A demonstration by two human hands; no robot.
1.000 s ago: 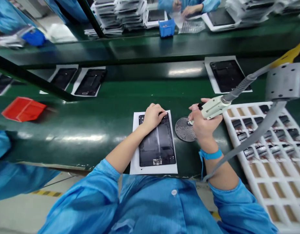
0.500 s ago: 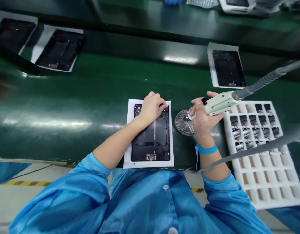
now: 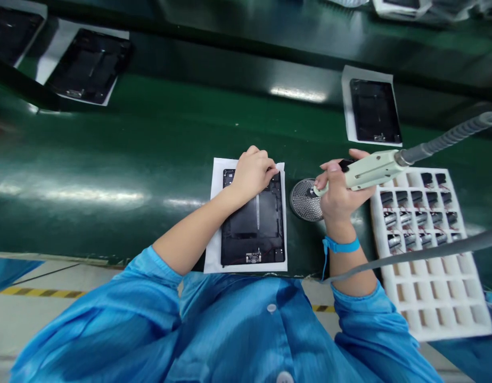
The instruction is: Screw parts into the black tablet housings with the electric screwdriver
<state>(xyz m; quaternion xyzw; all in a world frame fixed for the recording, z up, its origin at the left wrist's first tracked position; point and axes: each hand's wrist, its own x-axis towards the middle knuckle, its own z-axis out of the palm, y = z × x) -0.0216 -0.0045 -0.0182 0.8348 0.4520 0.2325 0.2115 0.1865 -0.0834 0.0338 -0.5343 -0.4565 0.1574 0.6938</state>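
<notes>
In the head view, a black tablet back housing (image 3: pixel 252 223) lies on a white sheet (image 3: pixel 214 255) in front of me. My left hand (image 3: pixel 254 171) rests over its upper part, thumb and fingers closed together by the top right corner. Whatever those fingertips hold, if anything, is hidden. My right hand (image 3: pixel 338 194) is wrapped around a pale green electric screwdriver (image 3: pixel 376 169), which lies tilted with its tip pointing left. That tip is over a round perforated metal dish (image 3: pixel 304 202) beside the housing. A small circuit board (image 3: pixel 253 257) sits at the housing's bottom edge.
To the right, a white foam tray (image 3: pixel 433 322) holds several small wired parts in its upper compartments. The screwdriver's grey cable (image 3: pixel 449 139) runs off right; another grey cable (image 3: pixel 425 255) crosses the tray. More housings lie at back right (image 3: pixel 376 111) and back left (image 3: pixel 88 66).
The whole view has shifted slightly, with the back left housings now nearer the frame's edge. Both hands keep nearly the same pose, and the screwdriver tip stays at the metal dish.
</notes>
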